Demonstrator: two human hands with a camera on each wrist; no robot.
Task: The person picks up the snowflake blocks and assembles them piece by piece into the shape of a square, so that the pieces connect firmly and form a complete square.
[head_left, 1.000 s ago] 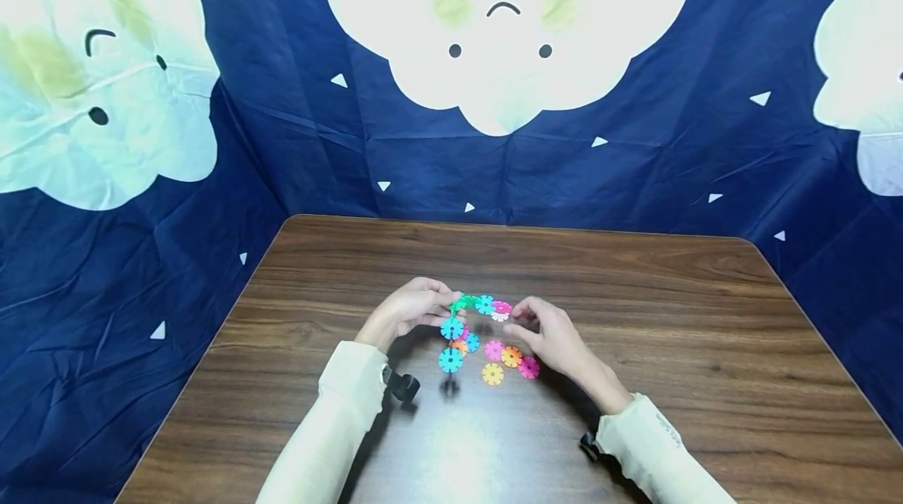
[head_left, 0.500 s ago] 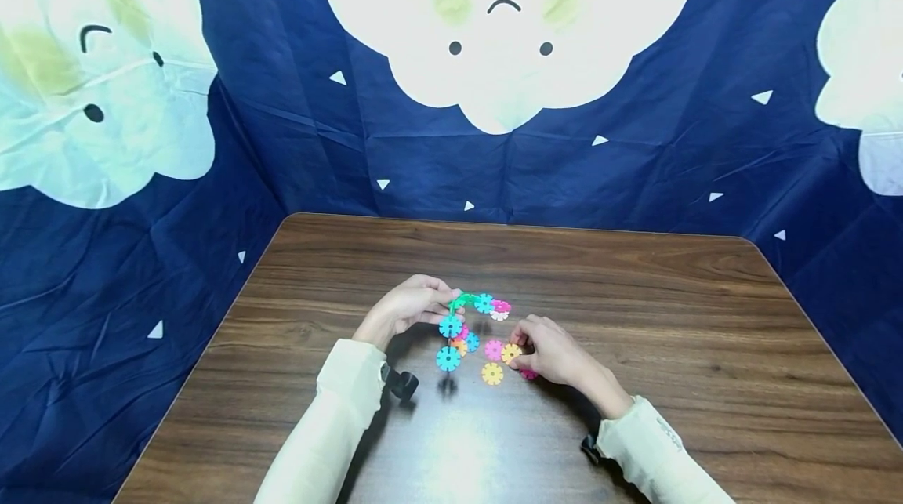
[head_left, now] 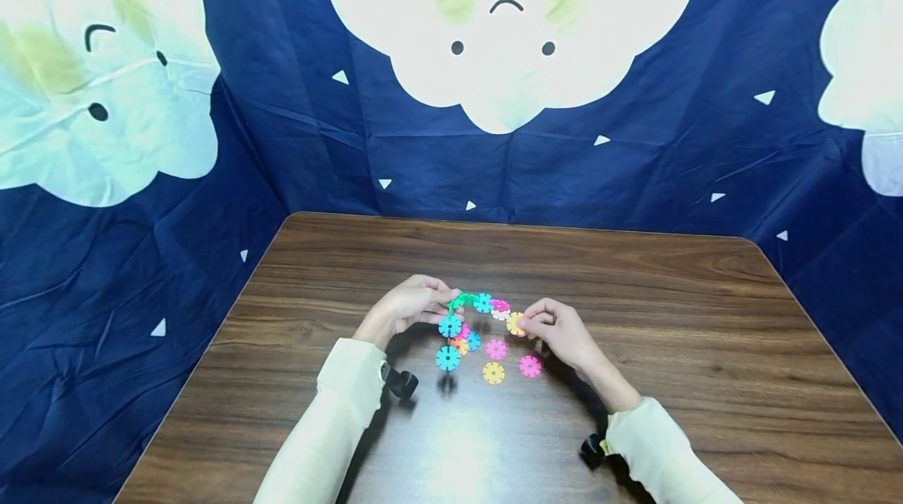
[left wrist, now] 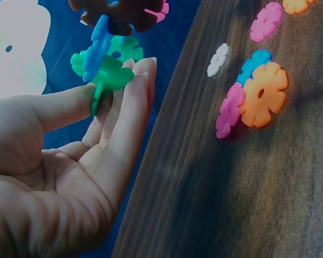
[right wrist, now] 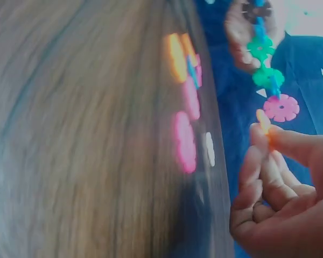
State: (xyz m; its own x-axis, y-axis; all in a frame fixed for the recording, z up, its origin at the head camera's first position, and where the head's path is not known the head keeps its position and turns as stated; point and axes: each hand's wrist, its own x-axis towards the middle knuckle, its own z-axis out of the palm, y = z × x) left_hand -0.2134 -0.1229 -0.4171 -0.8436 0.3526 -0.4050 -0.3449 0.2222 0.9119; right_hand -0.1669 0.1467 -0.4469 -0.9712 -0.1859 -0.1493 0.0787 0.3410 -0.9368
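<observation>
A chain of slotted snowflake discs hangs above the table, its green disc pinched between the thumb and fingers of my left hand. Blue discs extend from the chain toward me in the head view, and a pink disc forms its other end. My right hand pinches an orange-yellow disc by its edge between thumb and forefinger. In the right wrist view this disc is edge-on, right by the chain's pink end.
Loose discs lie on the wooden table: a pink disc, a yellow disc and a magenta disc near the middle. A white disc and an orange disc lie there too. A blue curtain stands behind.
My right hand went down to the loose discs, took the orange-yellow disc and lifted it toward the pink end of the chain. The left hand stays nearly still with the chain.
</observation>
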